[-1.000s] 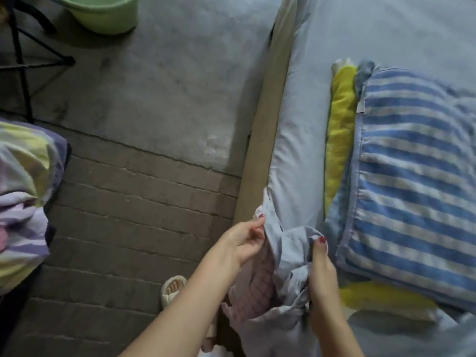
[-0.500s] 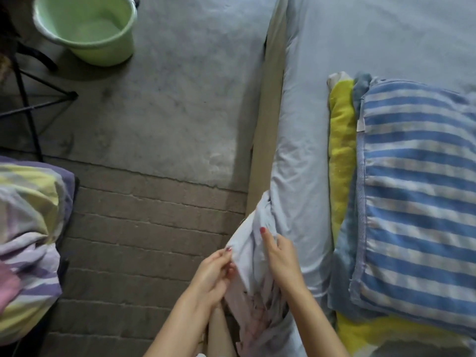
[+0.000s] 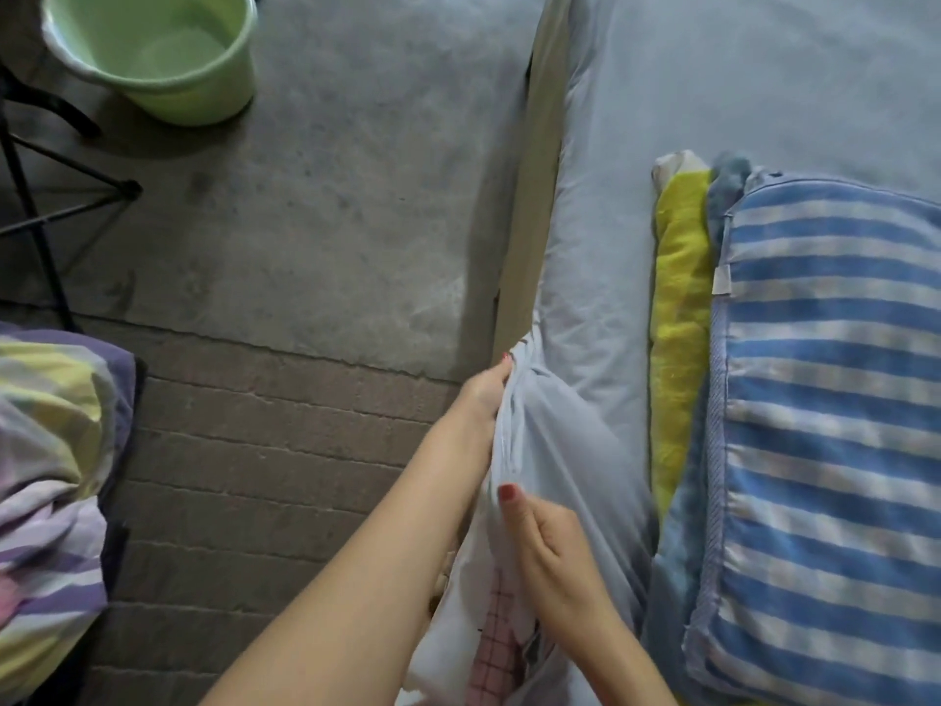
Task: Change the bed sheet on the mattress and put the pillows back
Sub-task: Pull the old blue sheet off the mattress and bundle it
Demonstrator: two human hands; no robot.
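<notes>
Now my left hand point(image 3: 483, 394) grips the edge of the pale grey bed sheet point(image 3: 575, 379) at the side of the mattress, right where the sheet meets the tan bed frame point(image 3: 534, 221). My fingers curl into the bunched cloth there. My right hand point(image 3: 547, 540) is nearer to me, and it pinches the same sheet edge with the thumb on top (my thumbnail is painted red). Between my two hands the sheet is pulled up into a loose fold. Just under my right hand a bit of pink checked cloth point(image 3: 496, 649) peeks out from below the sheet.

On the bed, to my right, lies a blue and white striped pillow point(image 3: 835, 400). A yellow pillow point(image 3: 680, 277) sticks out from under it, next to the sheet I hold.

On the grey floor point(image 3: 356, 170), well away from the bed, stands a green bucket point(image 3: 153, 58). Black metal legs point(image 3: 46, 221) stand near it. Closer to me, by the brick part of the floor, sits a bundle of striped bedding point(image 3: 46, 476) in yellow, purple and pink.
</notes>
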